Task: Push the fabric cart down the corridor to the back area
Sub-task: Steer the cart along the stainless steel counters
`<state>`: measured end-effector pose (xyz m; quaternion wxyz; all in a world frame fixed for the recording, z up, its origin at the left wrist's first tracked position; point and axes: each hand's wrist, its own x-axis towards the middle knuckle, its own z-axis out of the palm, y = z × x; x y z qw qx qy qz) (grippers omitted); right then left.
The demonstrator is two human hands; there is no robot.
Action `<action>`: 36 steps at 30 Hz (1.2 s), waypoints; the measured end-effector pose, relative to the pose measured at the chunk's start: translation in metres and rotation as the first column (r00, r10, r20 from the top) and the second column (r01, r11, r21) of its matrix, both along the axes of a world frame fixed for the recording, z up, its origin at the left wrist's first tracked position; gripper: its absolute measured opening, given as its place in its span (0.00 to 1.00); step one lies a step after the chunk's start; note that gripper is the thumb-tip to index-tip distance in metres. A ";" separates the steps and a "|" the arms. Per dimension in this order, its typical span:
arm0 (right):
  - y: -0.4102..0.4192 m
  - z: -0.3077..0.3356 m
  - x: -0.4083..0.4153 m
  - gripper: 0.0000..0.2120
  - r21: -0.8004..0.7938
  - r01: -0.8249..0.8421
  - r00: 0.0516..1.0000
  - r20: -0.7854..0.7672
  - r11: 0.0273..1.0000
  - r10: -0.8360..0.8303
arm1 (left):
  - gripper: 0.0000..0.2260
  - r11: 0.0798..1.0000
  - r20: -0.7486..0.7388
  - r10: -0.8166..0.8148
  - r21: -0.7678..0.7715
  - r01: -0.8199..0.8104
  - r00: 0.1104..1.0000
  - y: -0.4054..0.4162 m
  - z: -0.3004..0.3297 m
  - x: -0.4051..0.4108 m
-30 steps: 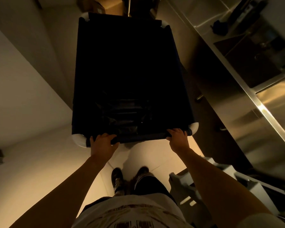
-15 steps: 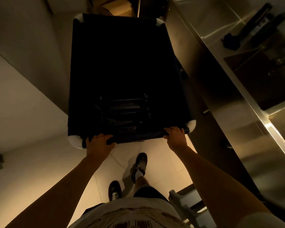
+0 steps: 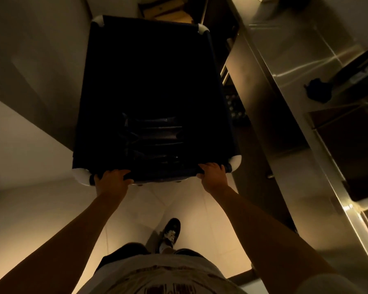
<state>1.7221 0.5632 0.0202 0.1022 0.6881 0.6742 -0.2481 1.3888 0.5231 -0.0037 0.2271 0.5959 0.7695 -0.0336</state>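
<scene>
Ahead, the cart (image 3: 149, 98) fills the middle of the corridor, dark fabric with white corner caps, folded dark stuff lying in its near end. My left hand (image 3: 112, 182) and right hand (image 3: 214, 177) both curl tight over the near rail, one toward each corner. Its left side runs close along the wall (image 3: 30, 66), with a narrow strip of floor showing. On the right, a slim gap separates it from the steel counter (image 3: 285, 85). Boxes (image 3: 166, 11) sit just beyond the far edge. Pale floor (image 3: 174, 200) lies open under my arms, one shoe (image 3: 170, 232) on it.
</scene>
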 end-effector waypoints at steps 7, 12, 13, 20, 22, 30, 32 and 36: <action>0.061 -0.007 0.003 0.22 0.015 -0.091 0.996 0.018 0.996 0.091 | 0.18 0.999 -0.040 0.041 -0.012 -0.042 0.998 0.045 -0.004 0.003; 0.106 -0.014 0.002 0.21 0.027 -0.118 0.993 0.030 0.993 0.117 | 0.18 0.999 -0.067 0.034 0.016 -0.033 0.997 0.075 -0.010 0.002; 0.116 -0.014 0.001 0.21 0.028 -0.116 0.993 0.026 0.993 0.116 | 0.18 0.999 -0.066 0.038 0.024 -0.036 0.997 0.082 -0.011 0.001; 0.181 -0.010 -0.007 0.24 0.022 -0.155 0.988 0.018 0.988 0.154 | 0.19 0.998 -0.110 0.020 0.067 -0.012 0.994 0.135 -0.024 -0.007; 0.201 -0.007 -0.009 0.25 0.005 -0.169 0.985 0.012 0.986 0.169 | 0.19 0.997 -0.134 0.013 0.080 -0.003 0.991 0.150 -0.026 -0.009; 0.272 0.002 -0.033 0.26 -0.011 -0.137 0.991 0.006 0.991 0.137 | 0.20 0.999 -0.093 -0.009 0.048 0.014 0.996 0.219 -0.034 -0.036; 0.288 0.003 -0.040 0.25 0.004 -0.124 0.992 0.007 0.992 0.124 | 0.19 0.999 -0.075 -0.023 0.037 0.026 0.997 0.237 -0.034 -0.043; 0.317 0.004 -0.051 0.26 -0.022 -0.124 0.992 0.019 0.992 0.125 | 0.20 0.999 -0.033 -0.027 0.020 0.028 0.999 0.269 -0.034 -0.055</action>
